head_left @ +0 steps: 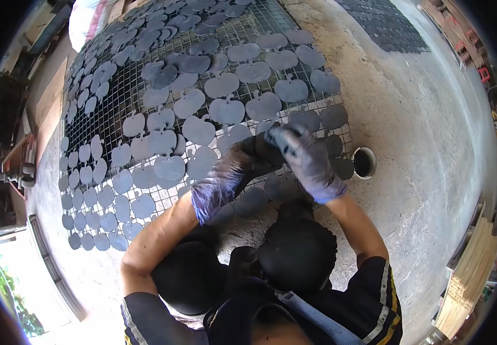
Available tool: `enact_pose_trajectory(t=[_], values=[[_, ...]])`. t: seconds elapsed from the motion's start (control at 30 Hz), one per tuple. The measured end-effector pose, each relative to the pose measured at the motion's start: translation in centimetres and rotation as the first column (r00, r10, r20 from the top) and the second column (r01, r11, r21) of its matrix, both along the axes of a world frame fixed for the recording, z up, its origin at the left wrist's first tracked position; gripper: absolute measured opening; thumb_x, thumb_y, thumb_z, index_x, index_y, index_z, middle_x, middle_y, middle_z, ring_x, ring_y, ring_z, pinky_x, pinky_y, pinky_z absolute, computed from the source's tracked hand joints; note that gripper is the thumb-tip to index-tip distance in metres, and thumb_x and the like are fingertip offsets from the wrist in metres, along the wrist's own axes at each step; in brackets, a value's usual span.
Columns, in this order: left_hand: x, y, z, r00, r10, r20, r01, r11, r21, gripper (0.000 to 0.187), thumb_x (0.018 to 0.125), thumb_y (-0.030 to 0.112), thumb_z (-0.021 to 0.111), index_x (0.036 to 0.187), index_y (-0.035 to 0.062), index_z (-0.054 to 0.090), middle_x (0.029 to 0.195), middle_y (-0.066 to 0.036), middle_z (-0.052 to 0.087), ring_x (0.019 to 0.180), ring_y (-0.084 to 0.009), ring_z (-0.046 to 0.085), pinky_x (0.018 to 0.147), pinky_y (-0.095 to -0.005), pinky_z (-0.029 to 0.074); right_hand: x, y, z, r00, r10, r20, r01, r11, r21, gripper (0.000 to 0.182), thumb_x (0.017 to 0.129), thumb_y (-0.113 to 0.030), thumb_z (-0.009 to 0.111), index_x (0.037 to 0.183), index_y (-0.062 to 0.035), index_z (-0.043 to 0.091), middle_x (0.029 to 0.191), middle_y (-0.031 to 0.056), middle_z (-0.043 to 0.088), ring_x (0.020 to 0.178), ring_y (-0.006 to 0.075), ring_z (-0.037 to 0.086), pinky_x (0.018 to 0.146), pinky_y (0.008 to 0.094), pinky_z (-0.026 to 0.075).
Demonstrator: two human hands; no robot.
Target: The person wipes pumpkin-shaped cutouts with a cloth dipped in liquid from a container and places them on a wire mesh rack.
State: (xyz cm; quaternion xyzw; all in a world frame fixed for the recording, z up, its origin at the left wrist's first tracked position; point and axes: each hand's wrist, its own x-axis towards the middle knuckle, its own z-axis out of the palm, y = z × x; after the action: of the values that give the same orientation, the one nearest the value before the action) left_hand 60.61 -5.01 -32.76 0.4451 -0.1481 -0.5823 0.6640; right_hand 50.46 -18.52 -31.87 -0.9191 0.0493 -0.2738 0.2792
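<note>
My left hand [238, 167] wears a thin purple glove blackened over the fingers. It is closed at a dark shape in front of me, too dark to tell apart from the glove. Right beside it, my right hand [306, 154], gloved the same way, has its fingers bent together over that spot. What it grips is hidden. Below both hands, dark grey pumpkin-shaped plates [227, 110] lie flat in rows on a wire mesh [199, 100]. Some of them overlap.
A round can [364, 163] with dark contents stands on the concrete floor [401, 190], right of the mesh. Farther off lies a second mesh of dark pieces [383, 26]. Stacked wood strips [470, 270] are at the right, and a white sack [89, 22] is at the far left.
</note>
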Motion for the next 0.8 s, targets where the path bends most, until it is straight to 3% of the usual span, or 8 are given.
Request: enact_pose_trajectory(t=[0.1,0.23,0.33,0.43,0.57,0.67,0.73,0.8], values=[[-0.3,0.3,1.5,0.976,0.125,-0.176,-0.107,0.988,0.11,0.034,0.061,-0.009,0.049,0.094,-0.005,0.051,0.095,-0.013,0.054,0.091,-0.0236,0.052,0.088,-0.0369,0.04,1.0,-1.9,-0.2,0.989,-0.145,-0.041,0.148,0.985,0.086,0.034,0.061,0.001,0.059,0.092,-0.0112,0.054,0.083,0.0082,0.054,0.072,0.0257,0.055,0.062,0.0326,0.046],[0.1,0.4,1.4,0.964,0.188,-0.189,-0.18,0.982,0.06,0.035,0.061,-0.008,0.049,0.096,-0.0061,0.05,0.098,-0.014,0.053,0.093,-0.0245,0.052,0.089,-0.0374,0.039,0.8,-0.9,-0.5,0.999,-0.046,0.012,0.042,0.975,0.22,0.035,0.063,0.0,0.06,0.095,-0.0107,0.054,0.083,0.0078,0.054,0.074,0.0255,0.055,0.064,0.0324,0.046],[0.2,0.3,0.4,0.998,0.007,-0.054,-0.004,0.999,0.052,0.04,0.062,-0.008,0.049,0.102,-0.0064,0.047,0.102,-0.014,0.051,0.094,-0.0251,0.051,0.09,-0.0377,0.038,0.8,0.5,0.6,0.995,0.1,-0.008,-0.1,0.991,-0.083,0.037,0.062,0.002,0.058,0.098,-0.0104,0.053,0.09,0.0087,0.052,0.077,0.0262,0.055,0.063,0.034,0.046],[0.0,0.3,0.2,0.99,0.048,-0.133,-0.044,0.999,0.032,0.034,0.063,-0.008,0.05,0.097,-0.0056,0.05,0.098,-0.013,0.053,0.093,-0.0237,0.052,0.088,-0.0363,0.04,1.7,-1.8,0.0,0.979,-0.165,-0.121,0.154,0.983,-0.098,0.03,0.07,-0.001,0.057,0.097,-0.0102,0.051,0.084,0.0102,0.054,0.075,0.0228,0.057,0.065,0.0301,0.047],[0.0,0.2,0.4,0.974,0.142,-0.178,-0.13,0.988,0.08,0.029,0.065,-0.008,0.05,0.094,-0.0056,0.051,0.095,-0.012,0.054,0.093,-0.0225,0.052,0.085,-0.0342,0.042,1.5,-2.2,-1.3,0.992,-0.114,0.049,0.091,0.94,0.33,0.023,0.074,-0.003,0.055,0.096,-0.0105,0.052,0.084,0.0063,0.057,0.077,0.0126,0.056,0.063,0.0274,0.047],[0.2,-0.3,0.1,0.997,0.026,-0.071,-0.024,0.999,0.035,0.029,0.067,-0.007,0.05,0.095,-0.0043,0.051,0.096,-0.011,0.054,0.091,-0.02,0.053,0.083,-0.0317,0.042,1.7,0.7,1.1,0.993,-0.1,-0.066,0.113,0.963,0.244,0.022,0.071,0.002,0.056,0.09,-0.008,0.054,0.086,0.0078,0.057,0.079,0.018,0.057,0.07,0.0267,0.046],[0.4,-0.3,0.4,0.937,-0.138,0.32,0.093,0.984,0.154,0.03,0.067,-0.007,0.051,0.097,-0.0029,0.051,0.097,-0.008,0.054,0.09,-0.0165,0.052,0.081,-0.0291,0.042,2.0,1.0,0.7,0.997,-0.059,-0.045,0.067,0.976,0.209,0.025,0.067,0.005,0.057,0.089,-0.0071,0.054,0.087,0.0082,0.057,0.08,0.0193,0.057,0.07,0.0264,0.046],[0.4,-0.1,0.4,0.975,-0.042,0.219,0.007,0.988,0.155,0.026,0.069,-0.006,0.053,0.095,-0.0016,0.054,0.092,-0.007,0.056,0.086,-0.0141,0.053,0.079,-0.0267,0.042,2.0,0.8,0.6,0.984,0.175,0.024,-0.175,0.956,0.237,0.027,0.065,0.006,0.058,0.088,-0.0064,0.055,0.085,0.0075,0.057,0.079,0.0191,0.057,0.067,0.0262,0.046]])
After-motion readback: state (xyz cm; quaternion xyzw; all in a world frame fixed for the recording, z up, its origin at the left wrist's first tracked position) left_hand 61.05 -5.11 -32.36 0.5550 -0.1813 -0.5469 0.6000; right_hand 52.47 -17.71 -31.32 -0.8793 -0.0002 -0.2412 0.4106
